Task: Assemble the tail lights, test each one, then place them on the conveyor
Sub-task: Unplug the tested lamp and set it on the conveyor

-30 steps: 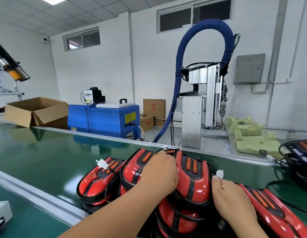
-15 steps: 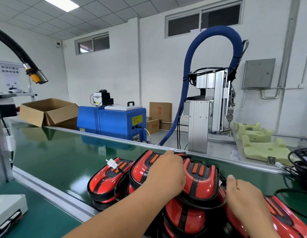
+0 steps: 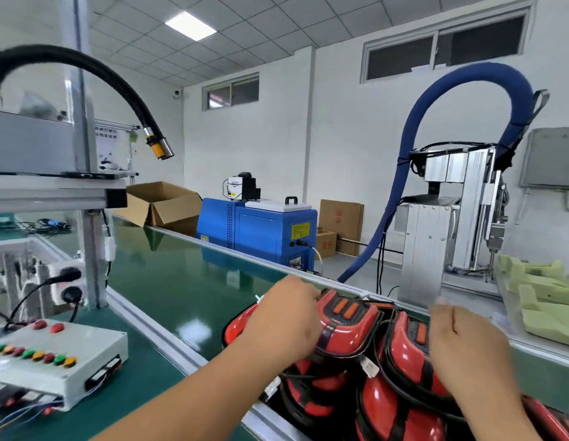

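Red lights (image 3: 347, 326) lay piled on our green conveyor (image 3: 181, 281), a white connector (image 3: 369, 370) among them. Our left hand (image 3: 286, 316) curled over the top one; our right hand (image 3: 464, 348), blurred, covered another, grip unclear. A button box (image 3: 54, 354) sat left.

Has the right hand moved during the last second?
Yes. The right hand has lifted off the tail lights and gone forward: its fingertips now reach the conveyor's far rail, which they were short of earlier.

Head cam, wide-angle, faces fwd, prob slightly down, close over conveyor (image 3: 181, 281)
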### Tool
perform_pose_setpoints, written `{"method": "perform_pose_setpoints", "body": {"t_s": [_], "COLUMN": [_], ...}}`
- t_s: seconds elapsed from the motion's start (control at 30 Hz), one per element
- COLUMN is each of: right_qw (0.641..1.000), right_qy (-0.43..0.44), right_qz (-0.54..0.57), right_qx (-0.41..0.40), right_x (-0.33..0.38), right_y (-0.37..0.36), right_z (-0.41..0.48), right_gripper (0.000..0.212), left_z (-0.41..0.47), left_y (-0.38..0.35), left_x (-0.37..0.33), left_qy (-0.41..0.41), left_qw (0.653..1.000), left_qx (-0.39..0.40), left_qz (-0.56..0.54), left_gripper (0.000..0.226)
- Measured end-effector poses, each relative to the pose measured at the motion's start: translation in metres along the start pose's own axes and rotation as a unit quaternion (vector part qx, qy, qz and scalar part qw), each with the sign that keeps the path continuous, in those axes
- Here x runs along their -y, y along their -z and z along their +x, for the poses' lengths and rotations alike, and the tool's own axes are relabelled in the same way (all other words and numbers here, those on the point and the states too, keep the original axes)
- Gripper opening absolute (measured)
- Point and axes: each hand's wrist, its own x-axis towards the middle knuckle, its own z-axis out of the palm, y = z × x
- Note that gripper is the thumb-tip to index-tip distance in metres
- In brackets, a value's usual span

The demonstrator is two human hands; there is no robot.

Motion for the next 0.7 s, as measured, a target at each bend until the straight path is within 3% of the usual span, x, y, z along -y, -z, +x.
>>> {"method": "perform_pose_setpoints", "body": {"t_s": [0.17, 0.3, 0.5, 0.7], "right_qw": [0.991, 0.96, 0.897, 0.798], "right_qy": [0.096, 0.208, 0.292, 0.424], "right_qz": [0.062, 0.112, 0.158, 0.195], "right_qx": [0.071, 0.151, 0.291, 0.381], "right_x": [0.089, 0.168, 0.264, 0.352], "right_y": [-0.04, -0.083, -0.142, -0.163], "right_z": [-0.026, -0.067, -0.144, -0.231], "right_gripper": [0.054, 0.054, 0.046, 0.047], "left_z": [-0.037, -0.083, -0.168, -0.253], "left_y": [0.021, 0.045, 0.08, 0.123], "left_x": [0.06, 0.12, 0.199, 0.241], "left_qy": [0.071, 0.164, 0.295, 0.377], "left_qw": [0.996, 0.982, 0.945, 0.899], "left_qx": [-0.05, -0.089, -0.137, -0.215], "left_qz": [-0.033, -0.021, 0.025, 0.06], "left_gripper": [0.033, 0.036, 0.035, 0.022]}}
